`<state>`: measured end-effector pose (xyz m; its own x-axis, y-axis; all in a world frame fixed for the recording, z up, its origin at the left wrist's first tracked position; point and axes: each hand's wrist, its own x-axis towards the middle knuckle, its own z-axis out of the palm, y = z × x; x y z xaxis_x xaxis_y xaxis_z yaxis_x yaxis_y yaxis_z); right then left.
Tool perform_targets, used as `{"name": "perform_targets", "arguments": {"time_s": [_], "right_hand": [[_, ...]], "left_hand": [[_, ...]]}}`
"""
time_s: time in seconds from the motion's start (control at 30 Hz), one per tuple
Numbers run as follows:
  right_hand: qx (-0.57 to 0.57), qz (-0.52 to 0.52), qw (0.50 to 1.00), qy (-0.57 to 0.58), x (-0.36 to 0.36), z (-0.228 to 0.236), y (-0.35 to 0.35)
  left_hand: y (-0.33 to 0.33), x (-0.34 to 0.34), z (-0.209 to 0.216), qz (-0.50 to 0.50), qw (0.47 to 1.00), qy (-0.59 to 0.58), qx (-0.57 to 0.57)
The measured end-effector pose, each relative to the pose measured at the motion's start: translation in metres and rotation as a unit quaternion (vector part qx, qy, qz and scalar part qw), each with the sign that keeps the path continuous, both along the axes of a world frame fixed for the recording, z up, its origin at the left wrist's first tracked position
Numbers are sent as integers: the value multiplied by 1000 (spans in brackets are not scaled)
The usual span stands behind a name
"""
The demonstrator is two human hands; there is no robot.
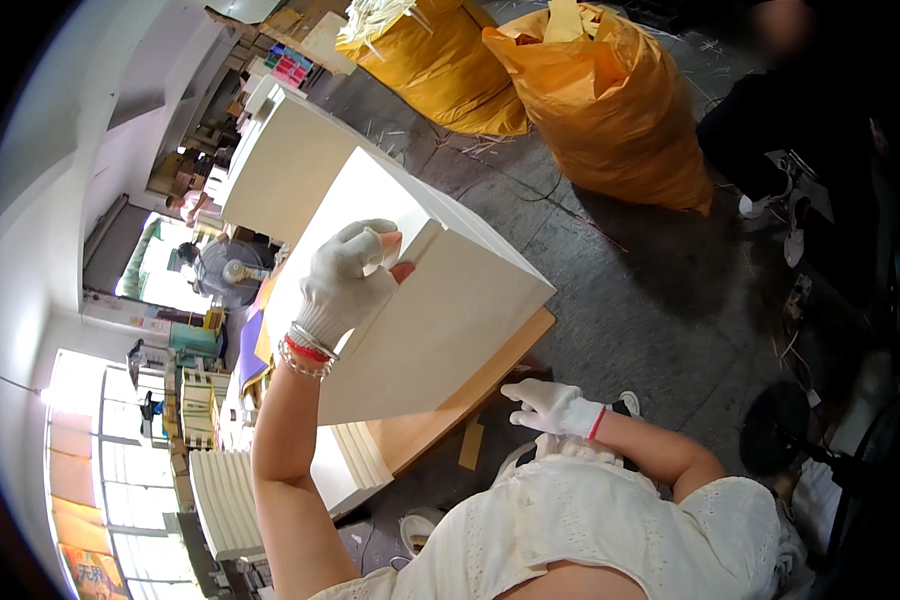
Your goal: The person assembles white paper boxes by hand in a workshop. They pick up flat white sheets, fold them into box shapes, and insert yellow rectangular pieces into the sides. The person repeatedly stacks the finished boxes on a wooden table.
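Observation:
My left hand (345, 275), in a white knit glove with bare thumb and fingertip, is over the upper edge of a tall stack of white paper (430, 330). Its thumb and forefinger curve with a gap between their tips, and I see nothing held in that gap. A beaded bracelet (308, 360) circles the wrist. In front of my body hovers my right hand (555, 408), also gloved in white with a red cuff edge. Its fingers stretch loosely outward, apart from the stack, and hold nothing visible. The stack rests on a wooden board (450, 415).
Another pale stack (295, 160) stands behind. Layered white bundles (225, 500) lie lower left. Past the stack, two full orange sacks (605, 110) (435, 70) sit on the dark floor. A person's legs (755, 140) are at right; a fan (230, 270) stands at left.

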<state>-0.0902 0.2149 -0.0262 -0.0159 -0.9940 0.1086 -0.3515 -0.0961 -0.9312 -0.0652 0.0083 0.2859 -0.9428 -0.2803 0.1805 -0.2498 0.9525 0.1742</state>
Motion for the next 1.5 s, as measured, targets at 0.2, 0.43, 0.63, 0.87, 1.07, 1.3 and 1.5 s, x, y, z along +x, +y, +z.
{"name": "perform_targets", "arguments": {"time_s": [0.2, 0.43, 0.63, 0.87, 1.07, 1.3, 1.5], "right_hand": [[-20, 12, 1000, 2, -7, -1, -5], [56, 39, 997, -20, -20, 14, -4], [44, 23, 998, -29, -18, 5, 1], [-14, -20, 1000, -8, -12, -11, 4], [24, 37, 991, -130, -35, 45, -2], [-105, 29, 909, -401, -89, 204, -49], [37, 123, 816, -563, -97, 233, -85]], "left_hand": [[0, 0, 2, 5, 1000, 1, -5], [2, -2, 2, 5, 1000, 10, -1], [-2, -1, -2, -7, 1000, 22, -7], [-6, 1, -1, -33, 999, 29, -18], [11, 5, -2, -13, 981, 54, -183], [-4, 23, -3, -34, 966, 135, -218], [5, 31, -19, -55, 955, 151, -250]]}}
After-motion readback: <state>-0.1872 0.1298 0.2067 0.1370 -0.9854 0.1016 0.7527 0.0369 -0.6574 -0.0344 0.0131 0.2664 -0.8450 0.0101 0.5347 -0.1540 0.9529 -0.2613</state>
